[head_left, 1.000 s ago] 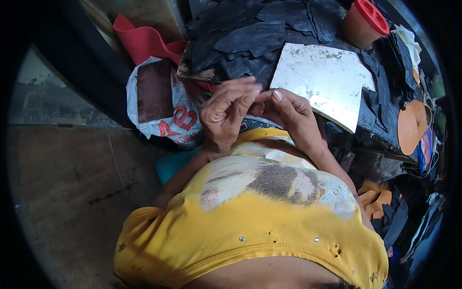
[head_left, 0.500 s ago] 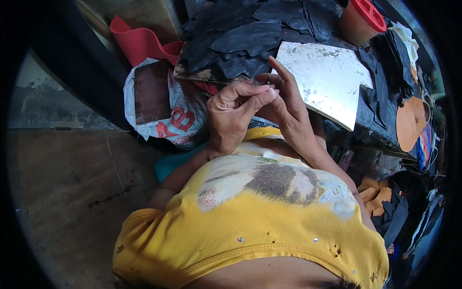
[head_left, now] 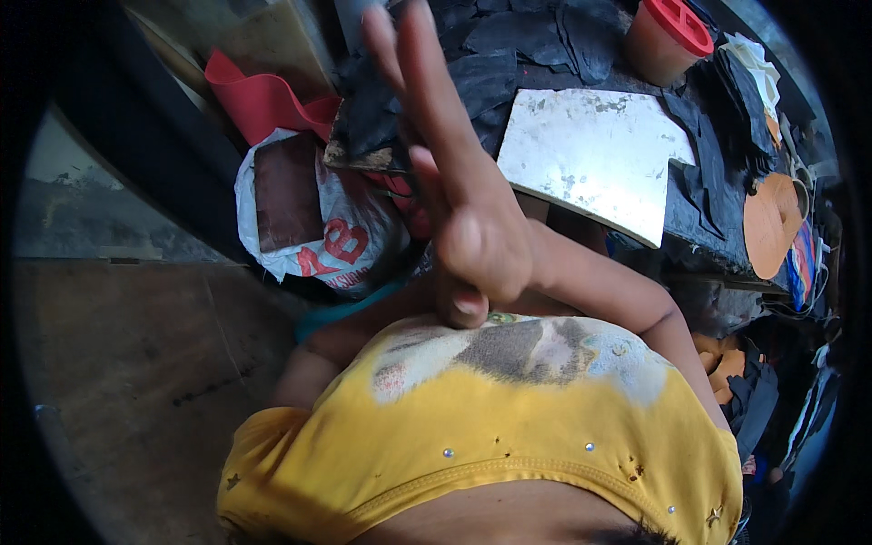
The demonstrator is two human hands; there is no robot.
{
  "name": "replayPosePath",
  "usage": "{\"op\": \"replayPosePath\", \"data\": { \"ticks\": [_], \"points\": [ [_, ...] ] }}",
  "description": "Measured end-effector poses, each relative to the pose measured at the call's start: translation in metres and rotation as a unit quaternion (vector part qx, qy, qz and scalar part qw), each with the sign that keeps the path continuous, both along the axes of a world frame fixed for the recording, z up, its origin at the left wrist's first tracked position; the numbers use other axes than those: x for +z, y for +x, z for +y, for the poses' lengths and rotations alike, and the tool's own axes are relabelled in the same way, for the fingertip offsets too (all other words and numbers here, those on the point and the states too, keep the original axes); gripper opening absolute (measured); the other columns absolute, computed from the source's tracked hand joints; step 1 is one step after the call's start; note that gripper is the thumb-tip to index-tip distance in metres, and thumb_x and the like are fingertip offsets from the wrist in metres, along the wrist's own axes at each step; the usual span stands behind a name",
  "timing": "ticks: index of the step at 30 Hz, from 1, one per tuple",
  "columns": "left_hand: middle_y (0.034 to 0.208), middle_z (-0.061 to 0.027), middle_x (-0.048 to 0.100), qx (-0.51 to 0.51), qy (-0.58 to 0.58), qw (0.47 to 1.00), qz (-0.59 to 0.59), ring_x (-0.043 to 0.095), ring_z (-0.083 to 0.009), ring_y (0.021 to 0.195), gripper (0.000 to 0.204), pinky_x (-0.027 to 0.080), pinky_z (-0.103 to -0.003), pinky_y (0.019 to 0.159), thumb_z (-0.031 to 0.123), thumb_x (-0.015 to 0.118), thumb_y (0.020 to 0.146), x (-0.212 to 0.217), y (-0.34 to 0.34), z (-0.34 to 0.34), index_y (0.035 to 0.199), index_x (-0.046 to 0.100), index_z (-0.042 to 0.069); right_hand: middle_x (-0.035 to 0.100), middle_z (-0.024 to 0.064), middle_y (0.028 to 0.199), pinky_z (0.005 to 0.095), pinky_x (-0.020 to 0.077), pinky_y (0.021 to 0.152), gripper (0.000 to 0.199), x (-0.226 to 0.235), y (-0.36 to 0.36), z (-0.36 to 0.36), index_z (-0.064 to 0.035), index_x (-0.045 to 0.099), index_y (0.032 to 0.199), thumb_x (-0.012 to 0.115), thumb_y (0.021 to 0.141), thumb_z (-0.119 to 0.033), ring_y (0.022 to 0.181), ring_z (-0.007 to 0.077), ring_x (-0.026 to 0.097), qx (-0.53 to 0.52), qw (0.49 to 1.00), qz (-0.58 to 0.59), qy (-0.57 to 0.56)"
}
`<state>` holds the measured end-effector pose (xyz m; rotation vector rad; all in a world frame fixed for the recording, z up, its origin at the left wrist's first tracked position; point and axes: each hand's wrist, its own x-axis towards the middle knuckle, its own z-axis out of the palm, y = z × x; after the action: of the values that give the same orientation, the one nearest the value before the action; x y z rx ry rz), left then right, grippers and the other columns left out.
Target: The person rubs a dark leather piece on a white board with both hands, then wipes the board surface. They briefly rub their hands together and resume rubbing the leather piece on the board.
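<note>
Right hand (head_left: 472,227) raised close to the camera, fingers spread wide & pointing up, thumb tucked low against the yellow shirt (head_left: 509,427); it holds nothing. Left hand not visible, only the left forearm (head_left: 318,363) low by the shirt, so can't tell its state. Just behind the hand: white metal sheet (head_left: 590,159) lying flat on dark leather pieces (head_left: 518,45). Left of it, white plastic bag w/ red lettering (head_left: 341,241), brown slab inside. Red sheet (head_left: 263,100) above the bag. Red-lidded container (head_left: 668,36) top right.
</note>
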<state>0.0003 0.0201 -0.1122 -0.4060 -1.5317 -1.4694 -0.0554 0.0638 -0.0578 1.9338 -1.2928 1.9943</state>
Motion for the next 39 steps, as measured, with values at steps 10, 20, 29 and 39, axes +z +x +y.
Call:
{"op": "replayPosePath", "data": {
  "ticks": [10, 20, 29, 39],
  "points": [
    [0.163, -0.0162, -0.004, 0.099, 0.079, 0.975, 0.181, -0.006, -0.0299, 0.15, 0.086, -0.003, -0.046, 0.121, 0.063, 0.027, 0.098, 0.114, 0.008, -0.064, 0.155, 0.001, 0.003, 0.012, 0.0292, 0.158, 0.0497, 0.0104, 0.119, 0.086, 0.0, 0.049, -0.038, 0.0034, 0.007, 0.154, 0.032, 0.098, -0.057, 0.148, 0.0423, 0.01, 0.074, 0.992, 0.087, 0.053],
    [0.158, -0.0276, 0.001, 0.052, -0.206, 0.974, 0.08, 0.003, -0.0397, 0.148, 0.08, 0.003, -0.05, 0.119, 0.056, 0.028, 0.101, 0.025, 0.006, -0.034, 0.154, 0.01, -0.001, 0.006, 0.0285, 0.16, 0.0508, 0.0091, 0.118, 0.081, 0.007, -0.005, -0.048, 0.0008, 0.006, 0.155, 0.037, 0.098, -0.047, 0.149, 0.0409, 0.006, -0.092, 0.988, 0.008, -0.122],
    [0.154, -0.0338, 0.013, 0.059, -0.252, 0.964, 0.064, 0.014, -0.0465, 0.145, 0.081, 0.011, -0.053, 0.117, 0.057, 0.029, 0.1, 0.028, -0.007, -0.033, 0.153, 0.011, -0.002, 0.015, 0.021, 0.16, 0.0433, 0.0094, 0.12, 0.08, 0.033, 0.007, -0.014, -0.0121, -0.007, 0.156, 0.019, 0.099, -0.061, 0.149, 0.0292, 0.014, 0.11, 0.944, -0.299, -0.081],
    [0.156, -0.0317, 0.008, -0.006, -0.034, 0.996, 0.088, 0.009, -0.0433, 0.146, 0.085, 0.007, -0.051, 0.118, 0.058, 0.029, 0.099, 0.048, -0.004, -0.04, 0.153, 0.006, -0.003, -0.002, 0.0298, 0.159, 0.0511, -0.0018, 0.117, 0.087, 0.004, 0.023, -0.022, -0.0062, -0.003, 0.156, 0.034, 0.097, -0.059, 0.149, 0.0421, -0.002, -0.019, 0.993, 0.07, -0.093]
  ]
}}
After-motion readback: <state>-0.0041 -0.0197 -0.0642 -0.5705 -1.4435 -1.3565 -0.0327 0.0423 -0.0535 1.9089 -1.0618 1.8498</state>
